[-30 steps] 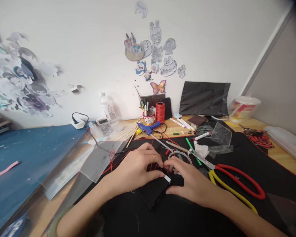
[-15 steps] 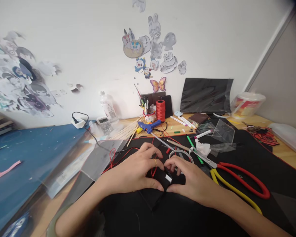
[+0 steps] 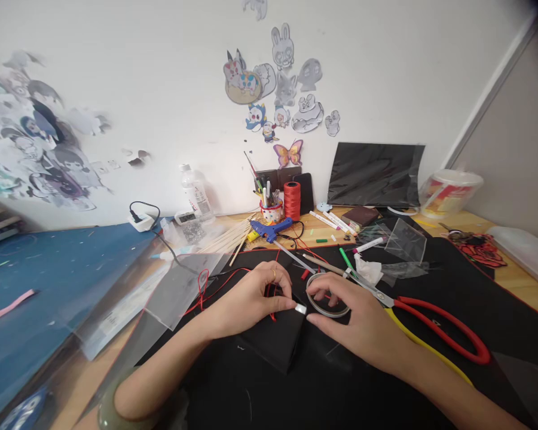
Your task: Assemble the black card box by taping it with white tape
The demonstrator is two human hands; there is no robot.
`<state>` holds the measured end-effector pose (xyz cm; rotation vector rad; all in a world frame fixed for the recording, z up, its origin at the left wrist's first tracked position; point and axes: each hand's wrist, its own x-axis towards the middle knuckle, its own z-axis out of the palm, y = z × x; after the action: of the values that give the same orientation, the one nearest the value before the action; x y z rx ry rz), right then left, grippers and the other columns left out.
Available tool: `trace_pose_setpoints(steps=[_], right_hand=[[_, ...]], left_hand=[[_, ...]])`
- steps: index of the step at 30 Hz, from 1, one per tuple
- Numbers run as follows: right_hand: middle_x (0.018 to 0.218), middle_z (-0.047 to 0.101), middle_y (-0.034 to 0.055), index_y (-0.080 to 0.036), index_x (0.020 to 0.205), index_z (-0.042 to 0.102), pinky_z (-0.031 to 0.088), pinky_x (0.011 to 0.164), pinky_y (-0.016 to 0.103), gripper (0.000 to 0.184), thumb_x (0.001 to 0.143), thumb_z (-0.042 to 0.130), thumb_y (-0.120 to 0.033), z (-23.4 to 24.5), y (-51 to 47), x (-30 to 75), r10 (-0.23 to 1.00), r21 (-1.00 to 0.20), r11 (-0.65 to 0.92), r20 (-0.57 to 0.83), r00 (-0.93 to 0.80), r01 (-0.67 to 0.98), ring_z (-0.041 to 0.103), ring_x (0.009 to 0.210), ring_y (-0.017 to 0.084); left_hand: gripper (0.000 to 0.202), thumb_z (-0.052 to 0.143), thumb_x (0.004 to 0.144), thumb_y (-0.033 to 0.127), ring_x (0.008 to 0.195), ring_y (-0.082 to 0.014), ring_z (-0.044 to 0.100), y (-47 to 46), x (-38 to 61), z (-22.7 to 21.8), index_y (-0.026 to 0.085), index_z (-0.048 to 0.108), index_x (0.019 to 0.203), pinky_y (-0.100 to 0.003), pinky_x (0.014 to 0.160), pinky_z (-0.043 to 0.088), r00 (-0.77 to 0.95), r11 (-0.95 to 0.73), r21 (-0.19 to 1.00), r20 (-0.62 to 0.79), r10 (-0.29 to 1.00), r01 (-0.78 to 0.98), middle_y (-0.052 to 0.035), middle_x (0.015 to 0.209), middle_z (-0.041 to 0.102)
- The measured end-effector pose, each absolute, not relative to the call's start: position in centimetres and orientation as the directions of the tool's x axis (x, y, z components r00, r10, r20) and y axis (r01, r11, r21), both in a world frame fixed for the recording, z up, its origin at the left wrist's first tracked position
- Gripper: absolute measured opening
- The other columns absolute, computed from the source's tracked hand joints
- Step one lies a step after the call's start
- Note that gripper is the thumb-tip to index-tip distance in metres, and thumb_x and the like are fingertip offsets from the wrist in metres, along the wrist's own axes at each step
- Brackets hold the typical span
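Note:
My left hand [image 3: 255,301] pinches the upper edge of a flat black box [image 3: 275,337], thumb and fingers closed near its right corner. A small white piece, perhaps tape [image 3: 300,309], sits at that corner beside my thumb tip. Red cord [image 3: 269,292] lies on the box by my left fingers. My right hand [image 3: 356,307] is just right of the corner, its thumb and curled fingers apart, with nothing visible between them. A roll of tape [image 3: 325,312] lies behind its fingers; whether they touch it I cannot tell.
Large scissors with red and yellow handles [image 3: 443,331] lie at the right. A blue glue gun [image 3: 271,230], a red thread spool [image 3: 292,201], a pen cup [image 3: 271,210] and wooden sticks [image 3: 226,236] are behind my hands. Clear plastic sheets [image 3: 179,286] lie left.
The black box's corner with the white piece has shifted up and slightly left, uncovering more of the box. My right hand has moved right, away from the corner, and its fingers have spread.

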<state>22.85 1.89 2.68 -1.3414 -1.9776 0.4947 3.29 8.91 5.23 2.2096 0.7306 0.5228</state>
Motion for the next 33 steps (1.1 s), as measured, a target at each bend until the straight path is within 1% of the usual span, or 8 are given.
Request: trace_pose_setpoints(steps=[4, 12, 15, 18, 21, 25, 31, 33], right_hand=[[0.103, 0.062, 0.0027, -0.023, 0.1, 0.055, 0.049, 0.082, 0.03, 0.022, 0.079, 0.054, -0.019, 2.8, 1.6, 22.6, 0.881, -0.598, 0.439, 0.434, -0.189, 0.671, 0.057, 0.098, 0.017], [0.093, 0.068, -0.0004, -0.022, 0.093, 0.056, 0.055, 0.077, 0.026, 0.016, 0.08, 0.052, -0.015, 2.7, 1.3, 22.1, 0.916, -0.693, 0.376, 0.379, -0.133, 0.615, 0.067, 0.08, 0.013], [0.092, 0.068, -0.0006, -0.022, 0.092, 0.055, 0.055, 0.077, 0.024, 0.014, 0.08, 0.052, -0.014, 2.6, 1.2, 22.0, 0.904, -0.68, 0.405, 0.399, -0.155, 0.611, 0.067, 0.08, 0.012], [0.094, 0.068, 0.0004, -0.021, 0.094, 0.054, 0.053, 0.079, 0.023, 0.015, 0.081, 0.052, -0.014, 2.3, 1.2, 22.1, 0.863, -0.61, 0.469, 0.468, -0.187, 0.639, 0.066, 0.082, 0.011], [0.099, 0.065, 0.0032, -0.02, 0.093, 0.055, 0.05, 0.084, 0.028, 0.014, 0.082, 0.052, -0.013, 1.8, 1.2, 22.3, 0.764, -0.437, 0.567, 0.595, -0.248, 0.698, 0.062, 0.092, 0.014], [0.096, 0.064, 0.0046, -0.019, 0.096, 0.057, 0.049, 0.083, 0.028, 0.016, 0.083, 0.053, -0.012, 1.3, 1.3, 22.4, 0.665, -0.289, 0.637, 0.676, -0.319, 0.715, 0.06, 0.092, 0.014], [0.095, 0.064, 0.005, -0.017, 0.093, 0.058, 0.048, 0.083, 0.026, 0.014, 0.081, 0.054, -0.01, 1.1, 1.3, 22.3, 0.65, -0.298, 0.651, 0.693, -0.31, 0.698, 0.06, 0.09, 0.013], [0.095, 0.064, 0.0052, -0.017, 0.093, 0.058, 0.048, 0.083, 0.026, 0.014, 0.081, 0.054, -0.01, 1.1, 1.4, 22.3, 0.658, -0.308, 0.647, 0.688, -0.307, 0.698, 0.06, 0.091, 0.014]], left_hand=[[0.013, 0.058, 0.081, 0.027, 0.086, -0.0161, 0.052, 7.9, 4.0, 5.1, 0.018, 0.056, 0.072, -0.029, 0.079, 0.042, 0.624, -0.546, 0.74, 0.222, 0.749, 0.393, -0.0018, 0.086, 0.057], [0.012, 0.049, 0.085, 0.018, 0.094, -0.0163, 0.051, 6.5, 4.1, 6.0, 0.019, 0.06, 0.083, -0.029, 0.084, 0.04, 0.688, -0.7, 0.538, 0.275, 0.672, 0.47, -0.0039, 0.098, 0.055], [0.012, 0.05, 0.085, 0.016, 0.096, -0.0156, 0.05, 6.4, 3.7, 6.4, 0.019, 0.061, 0.084, -0.028, 0.085, 0.04, 0.724, -0.721, 0.527, 0.258, 0.64, 0.451, -0.0037, 0.101, 0.054], [0.009, 0.052, 0.084, 0.015, 0.095, -0.0138, 0.051, 6.6, 3.5, 6.4, 0.019, 0.06, 0.082, -0.026, 0.086, 0.04, 0.74, -0.707, 0.576, 0.243, 0.627, 0.41, -0.0019, 0.1, 0.055], [0.009, 0.051, 0.083, 0.014, 0.094, -0.014, 0.051, 6.6, 3.4, 6.4, 0.019, 0.059, 0.08, -0.027, 0.086, 0.041, 0.738, -0.712, 0.561, 0.244, 0.629, 0.421, -0.0018, 0.098, 0.056], [0.011, 0.049, 0.085, 0.017, 0.096, -0.017, 0.048, 6.3, 3.5, 6.8, 0.018, 0.059, 0.082, -0.032, 0.088, 0.042, 0.747, -0.765, 0.426, 0.255, 0.614, 0.483, -0.0036, 0.099, 0.055], [0.026, 0.038, 0.09, 0.024, 0.104, -0.025, 0.04, 5.5, 3.5, 7.3, 0.023, 0.063, 0.096, -0.04, 0.081, 0.047, 0.779, -0.813, 0.114, 0.238, 0.58, 0.571, -0.007, 0.108, 0.051], [0.026, 0.039, 0.089, 0.022, 0.105, -0.0262, 0.038, 5.3, 3.6, 7.1, 0.023, 0.063, 0.1, -0.041, 0.081, 0.047, 0.79, -0.817, 0.062, 0.225, 0.571, 0.573, -0.0073, 0.109, 0.051]])
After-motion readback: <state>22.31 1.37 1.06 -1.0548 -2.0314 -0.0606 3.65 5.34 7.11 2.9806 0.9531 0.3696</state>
